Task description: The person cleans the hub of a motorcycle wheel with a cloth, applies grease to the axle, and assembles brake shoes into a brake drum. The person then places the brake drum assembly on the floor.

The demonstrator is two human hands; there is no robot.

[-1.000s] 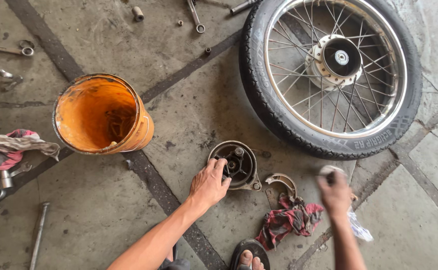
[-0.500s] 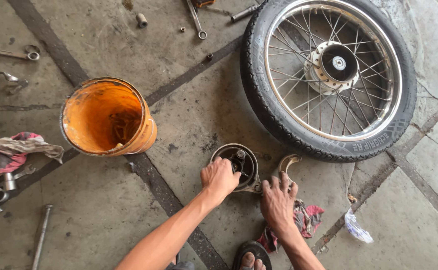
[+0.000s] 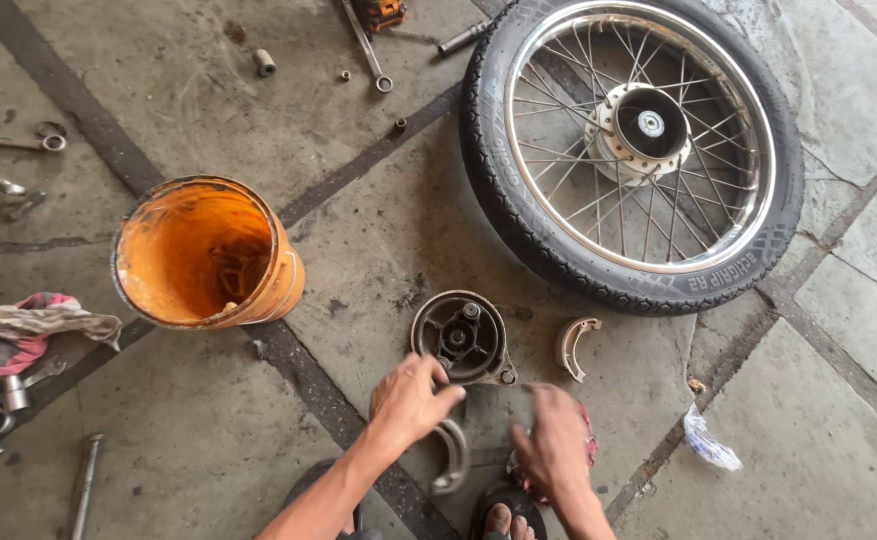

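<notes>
brake plate (image 3: 461, 337): flat on the concrete, just ahead of both hands — left one's nearer
left hand (image 3: 410, 400): fingers loosely curled, tips at the plate's near rim, a curved brake shoe (image 3: 451, 455) just below it
right hand (image 3: 555, 443): over a red rag (image 3: 587, 425), blurred — can't tell its grip
second shoe (image 3: 574, 347): loose, right of the plate
</notes>
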